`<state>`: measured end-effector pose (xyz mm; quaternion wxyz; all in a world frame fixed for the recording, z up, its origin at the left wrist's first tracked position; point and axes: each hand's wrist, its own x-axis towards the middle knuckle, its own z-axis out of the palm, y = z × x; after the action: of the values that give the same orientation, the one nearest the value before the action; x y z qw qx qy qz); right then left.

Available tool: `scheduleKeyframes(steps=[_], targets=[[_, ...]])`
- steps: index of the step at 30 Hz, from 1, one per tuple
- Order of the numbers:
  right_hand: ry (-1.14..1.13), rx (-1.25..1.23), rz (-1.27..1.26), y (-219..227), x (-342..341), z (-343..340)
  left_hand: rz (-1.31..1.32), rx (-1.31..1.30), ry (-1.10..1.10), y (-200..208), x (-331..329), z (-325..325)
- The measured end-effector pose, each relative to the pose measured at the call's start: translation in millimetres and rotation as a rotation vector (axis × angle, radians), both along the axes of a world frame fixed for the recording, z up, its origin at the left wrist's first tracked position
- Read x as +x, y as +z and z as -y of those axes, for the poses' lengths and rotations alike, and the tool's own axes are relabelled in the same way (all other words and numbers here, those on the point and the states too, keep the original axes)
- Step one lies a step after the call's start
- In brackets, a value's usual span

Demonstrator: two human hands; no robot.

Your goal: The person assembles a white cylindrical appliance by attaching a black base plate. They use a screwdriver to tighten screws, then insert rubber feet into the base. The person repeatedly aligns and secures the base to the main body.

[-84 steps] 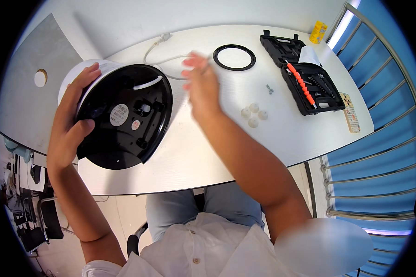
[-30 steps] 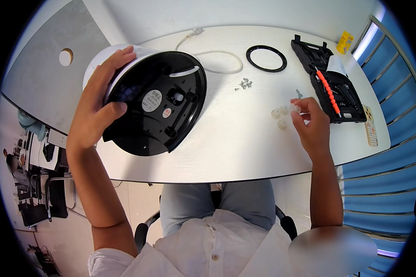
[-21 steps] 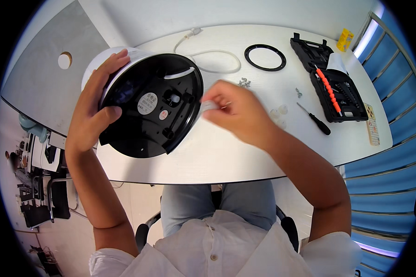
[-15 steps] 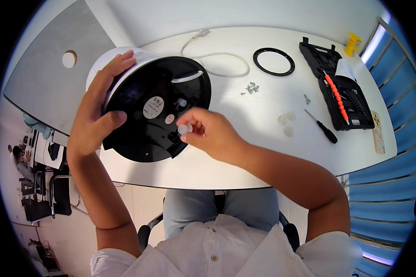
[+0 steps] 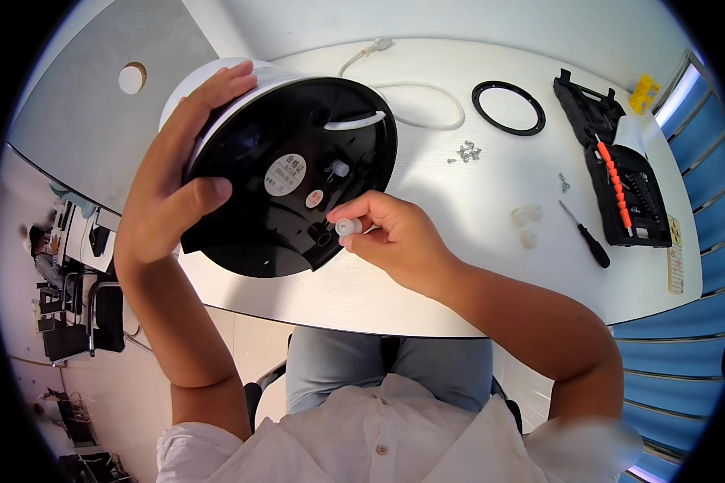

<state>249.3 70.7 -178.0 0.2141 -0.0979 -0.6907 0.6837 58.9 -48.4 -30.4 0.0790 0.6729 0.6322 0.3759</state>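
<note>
A white round appliance (image 5: 267, 74) is tipped on its side on the white table, its glossy black underside (image 5: 254, 229) facing me. My left hand (image 5: 161, 177) grips its left side, fingers along the white wall and thumb on the black rim. Between the thumb and fingers of my right hand (image 5: 407, 241) is a small whitish plastic foot (image 5: 347, 227), round-ended, just beside a hollow black post (image 5: 323, 234) on the underside. Another whitish plug (image 5: 340, 168) sits higher on the underside, near a round silver label (image 5: 286, 175). A white cord (image 5: 356, 122) shows at the top.
To the right lie a black ring (image 5: 509, 108), loose screws (image 5: 469, 150), several translucent discs (image 5: 528, 239) and a screwdriver (image 5: 592, 245). Beyond them are an open black tool case (image 5: 644, 197) with an orange flexible shaft (image 5: 612, 181), and a remote control (image 5: 675, 258). A grey table (image 5: 80, 105) adjoins on the left.
The whole view has shifted, so the appliance and table things sit farther right. My right hand has drawn the plastic foot slightly away from the underside; my left hand keeps its hold.
</note>
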Motion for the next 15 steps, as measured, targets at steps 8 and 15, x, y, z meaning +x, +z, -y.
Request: scheduleKeyframes(steps=[8,15], targets=[[0.006,0.108,-0.01,2.9,2.5,4.8,0.099,0.022,-0.023,-3.5,3.0,-1.2],[0.027,0.178,0.003,4.4,3.7,4.6,0.069,0.0,-0.024,0.1,3.2,-2.0]])
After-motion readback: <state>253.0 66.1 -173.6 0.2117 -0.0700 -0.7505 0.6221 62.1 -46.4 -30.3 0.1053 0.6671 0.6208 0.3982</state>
